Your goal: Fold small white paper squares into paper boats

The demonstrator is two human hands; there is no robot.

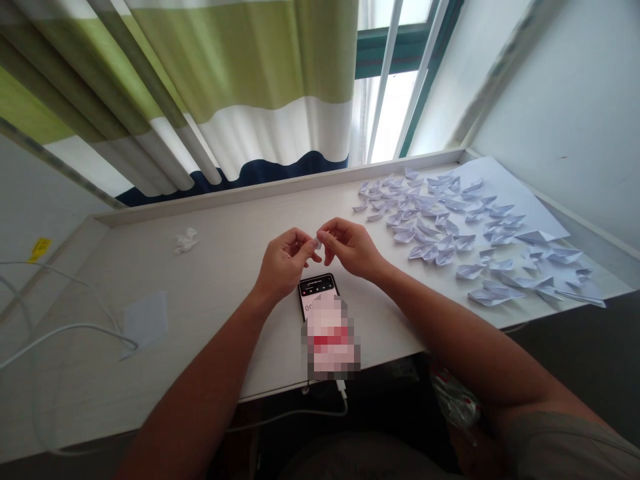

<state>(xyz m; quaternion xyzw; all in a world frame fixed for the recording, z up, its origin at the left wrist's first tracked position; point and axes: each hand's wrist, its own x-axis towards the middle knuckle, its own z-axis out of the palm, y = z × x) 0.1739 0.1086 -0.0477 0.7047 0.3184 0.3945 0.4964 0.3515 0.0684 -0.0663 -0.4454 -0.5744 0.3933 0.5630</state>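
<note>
Above the middle of the desk my left hand and my right hand meet, fingers bent into a pinch. Between the fingertips is a small piece of folded white paper, mostly hidden by the fingers. Just below the hands lies a phone, its lower part blurred out. Many folded paper boats cover the right side of the desk, beside my right forearm.
A large white sheet lies at the back right corner under some boats. On the left are a crumpled tissue, a flat paper square and white cables. A raised ledge and curtains border the back.
</note>
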